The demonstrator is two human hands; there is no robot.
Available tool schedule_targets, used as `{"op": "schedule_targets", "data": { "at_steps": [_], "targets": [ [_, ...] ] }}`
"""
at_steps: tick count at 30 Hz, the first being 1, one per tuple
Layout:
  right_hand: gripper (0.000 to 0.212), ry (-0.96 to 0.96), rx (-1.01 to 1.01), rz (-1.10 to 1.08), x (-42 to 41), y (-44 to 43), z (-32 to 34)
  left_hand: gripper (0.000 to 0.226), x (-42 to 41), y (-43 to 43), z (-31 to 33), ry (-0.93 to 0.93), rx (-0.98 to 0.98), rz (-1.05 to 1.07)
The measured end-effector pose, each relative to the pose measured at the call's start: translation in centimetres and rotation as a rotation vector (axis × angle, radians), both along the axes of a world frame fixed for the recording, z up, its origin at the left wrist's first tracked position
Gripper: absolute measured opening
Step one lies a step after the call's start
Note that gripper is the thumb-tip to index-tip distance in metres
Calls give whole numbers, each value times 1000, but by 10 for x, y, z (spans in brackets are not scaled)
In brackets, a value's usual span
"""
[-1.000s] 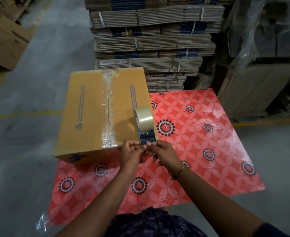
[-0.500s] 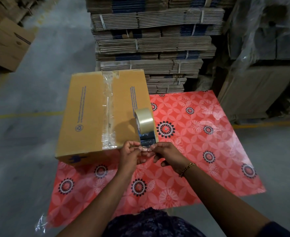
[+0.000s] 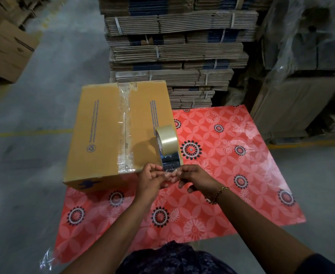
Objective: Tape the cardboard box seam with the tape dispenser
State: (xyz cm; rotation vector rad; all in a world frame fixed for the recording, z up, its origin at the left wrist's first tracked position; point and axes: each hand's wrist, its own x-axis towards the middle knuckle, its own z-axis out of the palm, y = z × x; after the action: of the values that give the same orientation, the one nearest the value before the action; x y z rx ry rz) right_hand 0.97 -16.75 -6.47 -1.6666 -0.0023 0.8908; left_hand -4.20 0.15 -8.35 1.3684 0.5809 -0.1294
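Your left hand (image 3: 149,177) and right hand (image 3: 194,177) pinch the clear tape end (image 3: 171,172) between them just near of the tape dispenser (image 3: 167,144), which sits on the taped cardboard box (image 3: 103,133) on the red floral table (image 3: 231,175).

— Where is room lying open?
— Right of the hands, bare tabletop (image 3: 241,175) is stretching wide.
— And blocking?
— The box (image 3: 103,135) is crowding the left; stacked cardboard (image 3: 172,56) is walling the far edge.
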Motion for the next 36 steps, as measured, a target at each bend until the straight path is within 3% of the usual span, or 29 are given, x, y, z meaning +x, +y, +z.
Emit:
{"op": "schedule_targets", "data": {
  "at_steps": [8, 11, 14, 17, 21, 23, 29, 33, 36],
  "targets": [
    [23, 6, -79, -76, -3, -6, -3, 20, -9, 7, -10, 5, 127, -97],
    [23, -118, -265, -103, -3, -18, -3, 14, -23, 19, -18, -14, 249, -120],
    [18, -255, -262, -245, 5, -25, 4, 10, -20, 32, -8, -98, 342, -28],
    [25, -275, -115, -307, 22, -13, 22, 10, 4, 32, 21, -179, 251, 29],
    [32, -185, -1, -237, 34, 20, 36, 41, 30, 19, 36, -110, 6, -61],
    [33, -171, 19, -209, 31, 33, 34, 45, 32, 10, 32, -91, -106, -102],
    [30, -124, 75, -191, 19, 39, 38, 49, 30, 0, 25, -142, -109, -170],
    [28, -88, 116, -215, 23, 19, 38, 39, 34, -18, 32, -162, -143, -188],
    [38, -83, 133, -212, 30, -12, 40, 41, 46, -47, 35, -165, -169, -193]
  ]
}}
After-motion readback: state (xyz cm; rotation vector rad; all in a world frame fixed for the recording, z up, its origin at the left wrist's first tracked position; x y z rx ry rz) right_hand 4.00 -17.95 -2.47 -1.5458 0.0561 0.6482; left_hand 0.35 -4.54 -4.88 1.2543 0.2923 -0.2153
